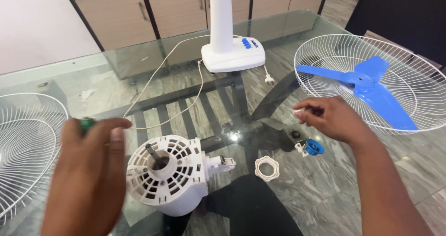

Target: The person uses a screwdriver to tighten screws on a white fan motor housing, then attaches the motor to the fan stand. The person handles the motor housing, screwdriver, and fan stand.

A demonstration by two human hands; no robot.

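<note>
Glass worktop (116, 69). Wire fan guard (420, 73) with blue blade (371, 87), right edge; second guard (23, 143), left edge. White fan base (230, 50), far middle. White motor housing (169, 173), near edge. Left hand (90, 171): fingers closed on a green-handled tool (86, 123). Right hand (332, 117): fingers pinching a small white part (299, 111). White ring nut (267, 168), blue cap (314, 147) beside it.

**Glass, wire and moulded plastic**

The table (139, 64) is clear, glossy glass, mirroring the light. On it, the motor housing (168, 173) is smooth white plastic with a dark metal shaft at its centre. Just right of the housing lies a white plastic ring nut (267, 168), and further right a glossy blue plastic cap (314, 147). Beyond the housing, the fan base (232, 50) is shiny white plastic. The grille (409, 69) right of the housing is thin white-coated wire, holding a glossy blue plastic blade (371, 85).
</note>
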